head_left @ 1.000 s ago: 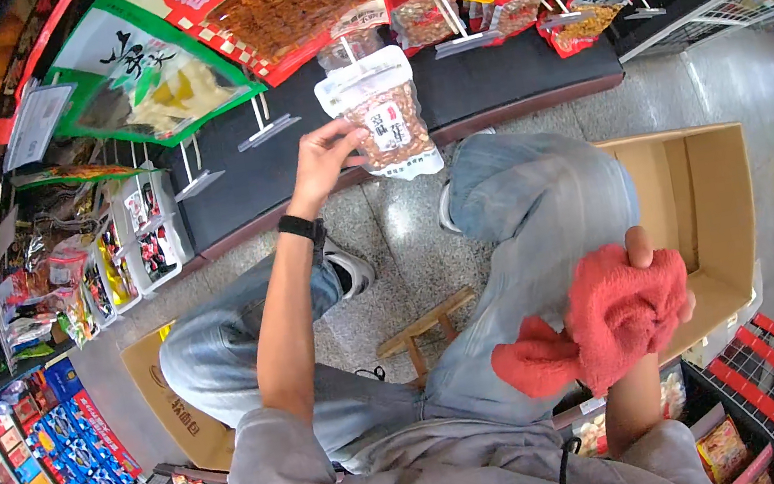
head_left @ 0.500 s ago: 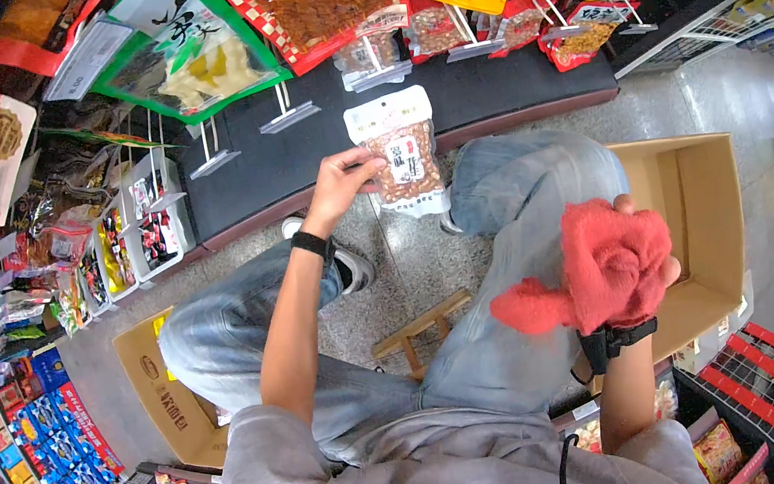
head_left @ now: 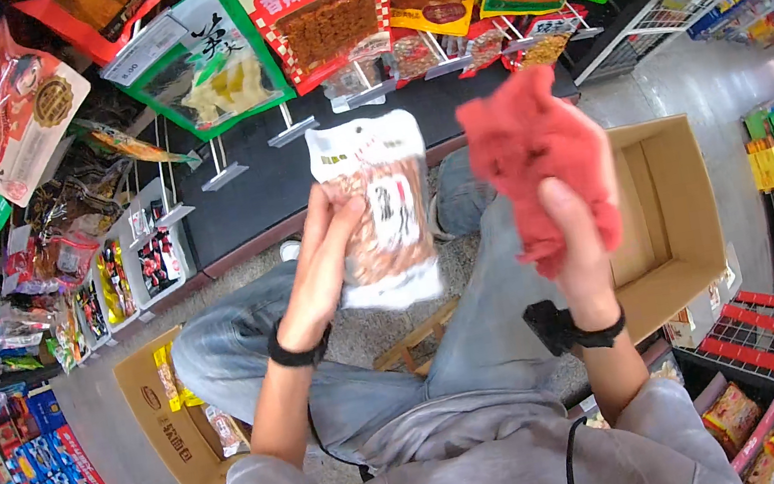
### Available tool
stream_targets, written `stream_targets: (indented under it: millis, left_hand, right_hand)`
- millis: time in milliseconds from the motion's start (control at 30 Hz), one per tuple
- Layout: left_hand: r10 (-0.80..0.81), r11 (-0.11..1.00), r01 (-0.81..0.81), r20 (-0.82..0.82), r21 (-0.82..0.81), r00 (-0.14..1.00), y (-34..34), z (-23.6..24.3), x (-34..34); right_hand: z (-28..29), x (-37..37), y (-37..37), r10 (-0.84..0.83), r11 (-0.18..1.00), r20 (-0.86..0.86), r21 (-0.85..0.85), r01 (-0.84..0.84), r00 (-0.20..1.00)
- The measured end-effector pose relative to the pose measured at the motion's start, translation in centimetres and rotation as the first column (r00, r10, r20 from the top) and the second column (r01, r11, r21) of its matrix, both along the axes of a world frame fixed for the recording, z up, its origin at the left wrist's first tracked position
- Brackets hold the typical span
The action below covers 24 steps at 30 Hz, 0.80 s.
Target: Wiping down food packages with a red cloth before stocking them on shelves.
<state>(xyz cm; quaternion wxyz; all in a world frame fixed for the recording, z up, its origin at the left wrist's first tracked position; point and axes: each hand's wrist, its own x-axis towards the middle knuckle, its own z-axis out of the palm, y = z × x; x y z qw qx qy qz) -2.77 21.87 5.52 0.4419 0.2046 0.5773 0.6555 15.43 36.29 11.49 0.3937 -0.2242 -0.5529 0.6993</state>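
Note:
My left hand grips a white, clear-windowed bag of peanuts by its left edge, thumb across the front. The bag is upright and faces me, a little smeared by motion. In my right hand is a bunched red cloth, raised to the right of the bag, with my thumb pressed on it. Cloth and bag are apart. Beyond both hands runs a dark shelf with snack packets on hooks above it.
An open cardboard box stands to my right. Another box, holding a few packets, is by my left leg. A small wooden stool shows between my legs. Hanging packets crowd the far side, and racks line both sides.
The peanut bag has come up and nearer to me in my left hand. My right hand has lifted the red cloth off my knee, forward and leftward toward the bag.

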Motion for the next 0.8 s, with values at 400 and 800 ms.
stream_targets:
  millis: [400, 800]
  left_hand:
    - [0.227, 0.923, -0.354, 0.532, 0.151, 0.816, -6.1, 0.7, 5.8]
    - [0.489, 0.84, -0.53, 0.263, 0.113, 0.831, -6.3, -0.2, 8.9]
  right_hand:
    - [-3.6, -2.9, -11.3, 0.251, 0.579, 0.36, 0.688, -0.437, 0.899]
    - [-3.4, -6.1, -10.5, 0.406, 0.618, 0.416, 0.531, -0.58, 0.814]
